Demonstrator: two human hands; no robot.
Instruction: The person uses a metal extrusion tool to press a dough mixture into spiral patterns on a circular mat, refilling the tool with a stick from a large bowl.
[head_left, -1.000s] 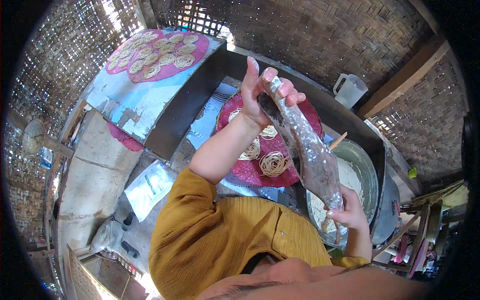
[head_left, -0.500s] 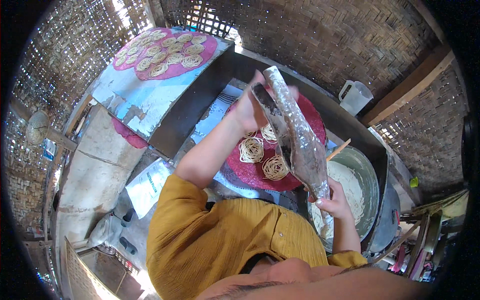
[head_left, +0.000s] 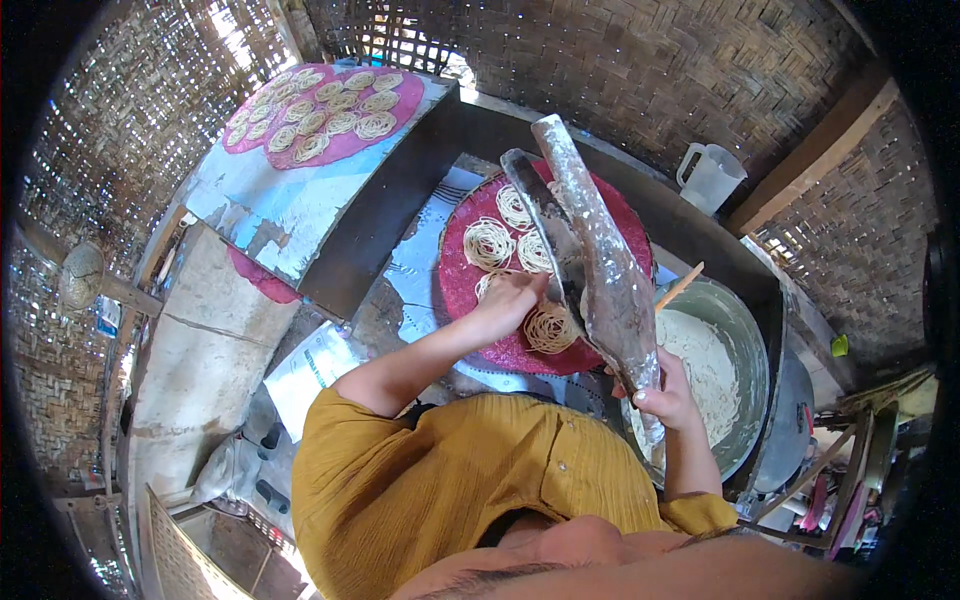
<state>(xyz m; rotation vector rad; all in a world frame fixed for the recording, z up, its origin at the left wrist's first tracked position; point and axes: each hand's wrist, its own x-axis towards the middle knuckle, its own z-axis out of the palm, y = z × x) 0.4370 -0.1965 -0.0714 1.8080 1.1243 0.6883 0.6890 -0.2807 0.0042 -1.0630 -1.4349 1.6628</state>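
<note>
I read the scene from the largest item down; the metal basin (head_left: 745, 400) of pale batter sits at the right, a wooden stick (head_left: 678, 287) resting on its rim. The red round mat (head_left: 470, 300) lies ahead on the table (head_left: 300, 210), carrying noodle coils (head_left: 488, 243). The batter-coated piping bag (head_left: 600, 270) stands tilted over the mat; the right hand (head_left: 668, 395) has its grip closed around the lower end. The left hand (head_left: 508, 300) touches the mat beside a coil, fingers bent, holding nothing I can see. Risk: the slick bag may slip, dripping onto finished coils; the left hand may smear the coil beside it.
</note>
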